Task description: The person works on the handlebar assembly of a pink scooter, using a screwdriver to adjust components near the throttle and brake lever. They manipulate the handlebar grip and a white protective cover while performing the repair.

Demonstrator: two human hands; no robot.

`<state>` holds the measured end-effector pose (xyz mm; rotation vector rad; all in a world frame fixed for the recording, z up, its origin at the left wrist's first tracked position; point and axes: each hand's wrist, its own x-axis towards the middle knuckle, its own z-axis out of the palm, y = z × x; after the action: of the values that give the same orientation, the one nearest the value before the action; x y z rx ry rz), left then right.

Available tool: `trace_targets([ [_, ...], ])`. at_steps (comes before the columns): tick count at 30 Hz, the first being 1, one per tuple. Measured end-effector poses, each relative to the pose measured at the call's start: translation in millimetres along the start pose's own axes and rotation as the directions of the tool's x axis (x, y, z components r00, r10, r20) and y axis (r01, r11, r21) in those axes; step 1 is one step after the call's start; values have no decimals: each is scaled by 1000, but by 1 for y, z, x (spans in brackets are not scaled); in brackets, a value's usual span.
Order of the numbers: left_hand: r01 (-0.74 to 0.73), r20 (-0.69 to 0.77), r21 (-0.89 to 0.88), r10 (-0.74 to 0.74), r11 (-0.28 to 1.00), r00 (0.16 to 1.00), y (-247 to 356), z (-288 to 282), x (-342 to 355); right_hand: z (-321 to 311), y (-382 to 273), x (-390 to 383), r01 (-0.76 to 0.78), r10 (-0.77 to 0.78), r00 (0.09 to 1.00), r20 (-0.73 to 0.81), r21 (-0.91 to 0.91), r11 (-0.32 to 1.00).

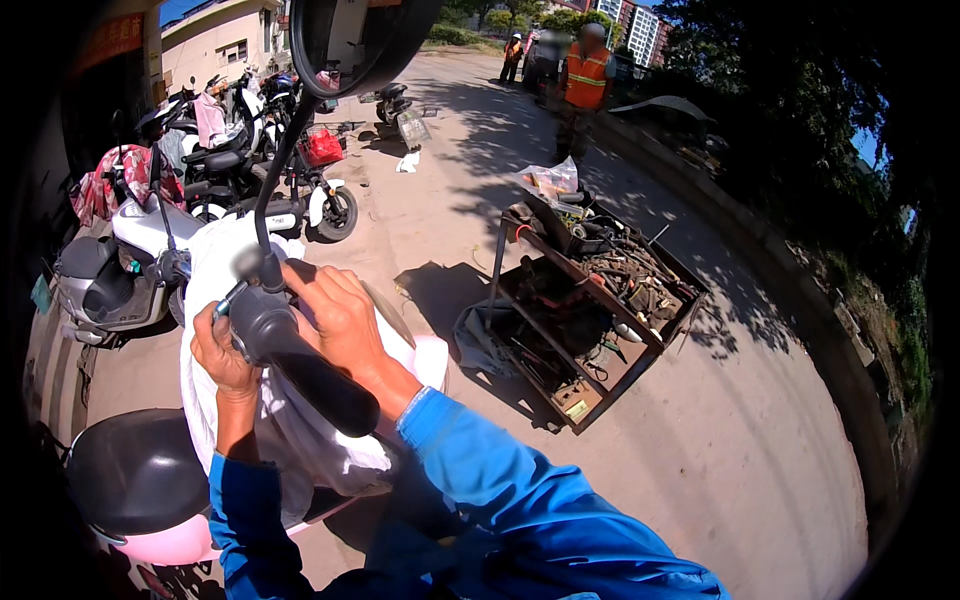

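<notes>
A black handlebar grip (345,395) of a pink scooter (165,542) sticks out toward me, with a dark control housing (268,322) at its inner end. My left hand (225,350) is closed at the left of the housing, its fingers around a short, thin blue-green tool-like piece (231,298) whose exact kind I cannot make out. From the right, my right hand (340,318) wraps over the housing, fingers near the foot of the mirror stem (262,205). A round black mirror (355,45) tops this stem. White cloth (215,262) drapes the scooter's front.
At the right stands a metal tool cart (600,400) heaped with tools and parts. Several parked scooters (120,270) line the left side. A person in an orange vest (587,80) stands beyond the cart; another person (512,55) is farther off. A low kerb (740,215) runs along the right.
</notes>
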<state>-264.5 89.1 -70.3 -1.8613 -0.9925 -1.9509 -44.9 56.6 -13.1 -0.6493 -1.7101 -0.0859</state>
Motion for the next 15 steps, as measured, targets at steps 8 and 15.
trace_targets([
  [8, 568, 13, -362, -605, 740, 796, 67, -27, 19, 9, -8, 4, 43, -42, 999, -15, 16, 999],
  [15, 731, 417, -340, -601, 592, 681, 98, -24, 37, -10, 1, -2, -47, 48, 998, 32, -44, 998],
])
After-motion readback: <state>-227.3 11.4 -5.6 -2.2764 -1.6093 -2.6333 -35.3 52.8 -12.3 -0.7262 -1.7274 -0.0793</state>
